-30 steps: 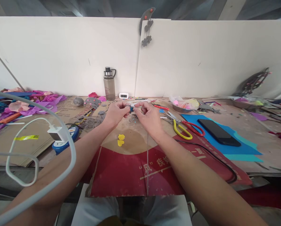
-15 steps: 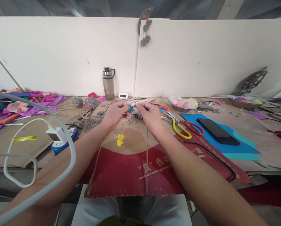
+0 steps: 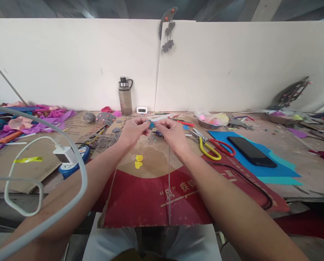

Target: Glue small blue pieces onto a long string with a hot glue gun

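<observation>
My left hand (image 3: 135, 132) is closed in a pinch on a small blue cut-out piece (image 3: 152, 125), mostly hidden by the fingertips. Close against it, my right hand (image 3: 173, 135) is also pinched, its fingertips at the piece's other side; whether it grips the piece or something thin on it, I cannot make out. Both hands are above the cardboard sheet (image 3: 140, 203). Nearer to me lie two small yellow cut-outs (image 3: 138, 161), one heart-shaped. A dark tool (image 3: 158, 133) is partly hidden beside my right fingers.
Scissors with yellow and red handles (image 3: 212, 148) lie right of my right hand. Beyond them a black phone (image 3: 251, 151) rests on blue sheets (image 3: 283, 168). A bottle (image 3: 125, 98) stands by the white board. A white cable (image 3: 82, 170) loops across the left foreground.
My right fingertips have moved slightly left, closer to my left ones. Less of the blue piece shows between the fingers now.
</observation>
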Tool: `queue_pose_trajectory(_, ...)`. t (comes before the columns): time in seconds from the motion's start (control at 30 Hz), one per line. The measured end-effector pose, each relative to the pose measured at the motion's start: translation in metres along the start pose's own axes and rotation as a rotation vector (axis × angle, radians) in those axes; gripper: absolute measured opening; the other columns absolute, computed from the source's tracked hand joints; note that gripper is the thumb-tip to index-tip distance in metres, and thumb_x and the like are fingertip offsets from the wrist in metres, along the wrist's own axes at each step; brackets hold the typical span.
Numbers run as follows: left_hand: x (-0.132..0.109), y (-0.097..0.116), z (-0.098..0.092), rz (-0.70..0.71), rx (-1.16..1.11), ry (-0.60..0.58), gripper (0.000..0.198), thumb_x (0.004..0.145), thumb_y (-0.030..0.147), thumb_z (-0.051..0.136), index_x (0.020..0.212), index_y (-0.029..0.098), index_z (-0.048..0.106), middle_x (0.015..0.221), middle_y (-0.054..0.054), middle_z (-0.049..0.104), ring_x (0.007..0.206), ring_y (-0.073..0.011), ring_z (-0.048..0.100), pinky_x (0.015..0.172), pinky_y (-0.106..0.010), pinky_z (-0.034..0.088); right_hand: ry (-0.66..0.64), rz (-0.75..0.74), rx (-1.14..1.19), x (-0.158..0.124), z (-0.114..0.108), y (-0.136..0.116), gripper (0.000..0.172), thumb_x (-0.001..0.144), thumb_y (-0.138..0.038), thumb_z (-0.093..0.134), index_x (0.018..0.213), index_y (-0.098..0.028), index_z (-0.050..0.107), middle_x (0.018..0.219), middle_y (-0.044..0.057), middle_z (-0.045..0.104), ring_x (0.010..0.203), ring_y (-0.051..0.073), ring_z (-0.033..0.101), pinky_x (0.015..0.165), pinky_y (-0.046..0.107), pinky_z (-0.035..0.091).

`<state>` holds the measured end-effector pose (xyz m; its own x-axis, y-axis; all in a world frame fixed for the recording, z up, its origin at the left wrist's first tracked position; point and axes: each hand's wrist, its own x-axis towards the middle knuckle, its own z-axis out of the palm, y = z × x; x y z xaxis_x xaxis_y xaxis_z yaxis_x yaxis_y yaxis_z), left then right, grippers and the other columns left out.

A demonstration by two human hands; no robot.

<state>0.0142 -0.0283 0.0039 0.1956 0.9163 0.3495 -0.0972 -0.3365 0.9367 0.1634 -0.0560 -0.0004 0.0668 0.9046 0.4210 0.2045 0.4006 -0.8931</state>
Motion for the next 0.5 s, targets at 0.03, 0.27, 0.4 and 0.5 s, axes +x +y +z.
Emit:
queue_pose_trajectory(0.03, -0.0003, 0.0003, 0.0000, 0.005, 0.011, -0.003, 0.013, 0.070, 0.024, 0.065, 0.066, 0.015, 0.058, 0.055, 0.002, 0.054, 0.048, -0.0071, 0.049, 0.050, -0.022, 0.043, 0.000, 0.007, -0.004, -0.0005, -0.0002, -0.0012, 0.024, 0.072, -0.036, 0.058, 0.077, -0.014, 0.065, 0.063, -0.002, 0.053, 0.055, 0.009, 0.037, 0.053, 0.023, 0.030)
queue_pose_trajectory(0.27, -0.0007, 0.0013, 0.0008, 0.019, 0.062, 0.012, 0.012, 0.070, 0.024, 0.064, 0.065, 0.015, 0.058, 0.053, 0.002, 0.055, 0.047, -0.0072, 0.050, 0.051, -0.022, 0.045, 0.001, -0.006, -0.062, -0.0021, -0.0006, -0.0067, 0.022, 0.072, -0.035, 0.057, 0.073, -0.014, 0.063, 0.058, -0.004, 0.046, 0.055, 0.009, 0.035, 0.053, 0.023, 0.029)
queue_pose_trajectory(0.4, -0.0013, 0.0023, 0.0019, 0.023, 0.078, 0.029, 0.011, 0.069, 0.025, 0.064, 0.067, 0.015, 0.059, 0.054, 0.002, 0.056, 0.047, -0.0075, 0.051, 0.051, -0.022, 0.046, 0.000, -0.045, -0.113, -0.0019, -0.0007, -0.0061, 0.020, 0.073, -0.033, 0.055, 0.073, -0.015, 0.063, 0.057, -0.004, 0.045, 0.054, 0.009, 0.035, 0.052, 0.023, 0.030)
queue_pose_trajectory(0.5, -0.0031, 0.0051, 0.0043, 0.020, 0.090, 0.047, 0.012, 0.067, 0.024, 0.065, 0.067, 0.014, 0.059, 0.054, 0.003, 0.055, 0.048, -0.0073, 0.051, 0.052, -0.022, 0.046, 0.005, -0.078, -0.158, -0.0022, -0.0006, -0.0054, 0.017, 0.073, -0.031, 0.054, 0.073, -0.016, 0.062, 0.057, -0.005, 0.045, 0.053, 0.009, 0.035, 0.052, 0.023, 0.030)
